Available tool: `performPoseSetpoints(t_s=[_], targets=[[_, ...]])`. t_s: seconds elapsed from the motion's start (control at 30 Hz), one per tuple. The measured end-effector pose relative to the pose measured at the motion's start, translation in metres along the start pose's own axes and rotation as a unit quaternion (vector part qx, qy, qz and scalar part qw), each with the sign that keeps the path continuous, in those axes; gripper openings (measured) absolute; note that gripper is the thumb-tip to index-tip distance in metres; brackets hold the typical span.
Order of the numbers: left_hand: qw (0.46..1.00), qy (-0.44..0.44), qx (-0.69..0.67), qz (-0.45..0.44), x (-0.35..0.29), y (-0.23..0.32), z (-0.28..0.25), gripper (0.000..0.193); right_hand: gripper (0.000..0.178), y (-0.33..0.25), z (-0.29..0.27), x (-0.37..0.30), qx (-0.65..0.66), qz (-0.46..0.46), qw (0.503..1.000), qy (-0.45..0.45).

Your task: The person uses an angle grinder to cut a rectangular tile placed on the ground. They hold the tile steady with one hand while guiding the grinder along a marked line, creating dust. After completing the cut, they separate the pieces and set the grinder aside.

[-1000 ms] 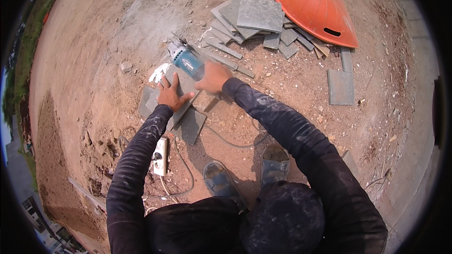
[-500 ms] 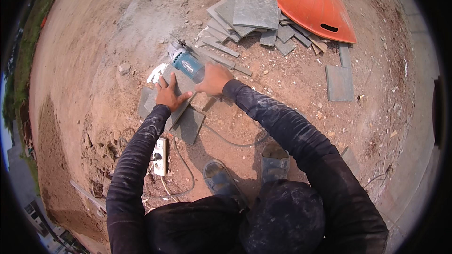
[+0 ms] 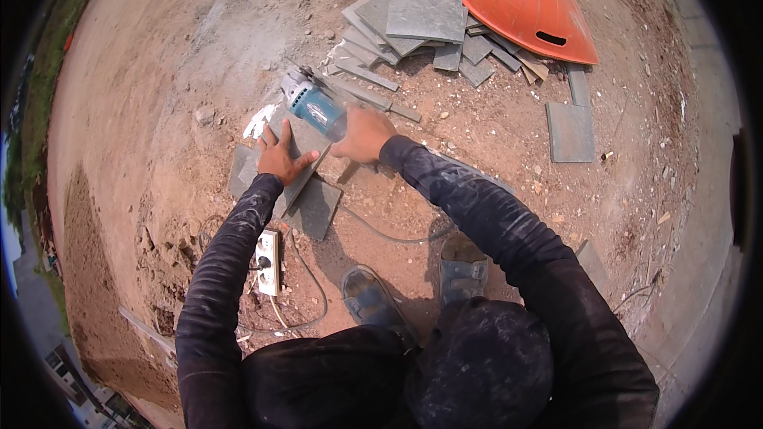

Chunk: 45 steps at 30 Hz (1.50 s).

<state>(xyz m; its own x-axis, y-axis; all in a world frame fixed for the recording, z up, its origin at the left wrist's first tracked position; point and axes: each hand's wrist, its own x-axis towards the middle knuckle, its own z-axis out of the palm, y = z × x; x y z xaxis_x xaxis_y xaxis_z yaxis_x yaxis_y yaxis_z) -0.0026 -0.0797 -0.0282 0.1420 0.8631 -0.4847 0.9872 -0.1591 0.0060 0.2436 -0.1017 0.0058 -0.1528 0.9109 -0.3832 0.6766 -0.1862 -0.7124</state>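
My right hand [image 3: 364, 135] is wrapped round the rear body of a teal angle grinder [image 3: 316, 108], whose metal head points up and left at the far edge of a grey stone tile [image 3: 302, 137]. Fingers spread, my left hand [image 3: 280, 157] lies flat on that tile and presses it from the near left side. More grey tile pieces [image 3: 316, 208] lie under and beside it on the dirt. Pale dust hangs over the ground beyond the grinder's head. The disc is too blurred to make out clearly.
Stacked grey tiles [image 3: 425, 16] and cut strips lie ahead, beside an upturned orange basin [image 3: 524, 4]. Another tile [image 3: 571, 133] lies at right. A white power strip [image 3: 269, 262] with a plugged-in cord sits left of my sandalled feet [image 3: 369, 295]; a grey cable [image 3: 389, 234] loops across the dirt.
The view has shifted slightly, so the stacked tiles and basin appear a little higher and further left. Both hands keep their places on the tile and the grinder.
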Motion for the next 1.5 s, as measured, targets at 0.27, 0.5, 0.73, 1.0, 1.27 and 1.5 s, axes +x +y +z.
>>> performPoseSetpoints(t_s=[0.27, 0.5, 0.73, 1.0, 1.27, 1.5], targets=[[1.0, 0.005, 0.005, 0.002, 0.001, 0.002, 0.0, 0.117, 0.072, 0.001, -0.008, -0.008, -0.004, 0.014, 0.999, -0.03], [1.0, 0.011, -0.006, 0.006, -0.001, 0.0, 0.0, 0.116, 0.073, -0.001, -0.013, -0.016, 0.007, 0.02, 0.999, -0.041], [1.0, 0.007, -0.013, 0.004, -0.005, 0.007, -0.007, 0.114, 0.074, 0.002, -0.015, -0.02, 0.019, 0.037, 0.998, -0.049], [1.0, 0.01, -0.011, 0.002, -0.003, 0.002, -0.003, 0.114, 0.071, 0.007, -0.013, -0.026, 0.01, 0.021, 0.999, -0.045], [1.0, -0.001, 0.004, -0.006, 0.001, 0.001, 0.001, 0.117, 0.071, 0.016, -0.012, -0.036, 0.011, 0.02, 0.999, -0.038], [1.0, 0.006, 0.002, 0.005, 0.002, 0.0, 0.002, 0.116, 0.073, 0.016, -0.017, -0.045, 0.012, 0.042, 0.998, -0.053]])
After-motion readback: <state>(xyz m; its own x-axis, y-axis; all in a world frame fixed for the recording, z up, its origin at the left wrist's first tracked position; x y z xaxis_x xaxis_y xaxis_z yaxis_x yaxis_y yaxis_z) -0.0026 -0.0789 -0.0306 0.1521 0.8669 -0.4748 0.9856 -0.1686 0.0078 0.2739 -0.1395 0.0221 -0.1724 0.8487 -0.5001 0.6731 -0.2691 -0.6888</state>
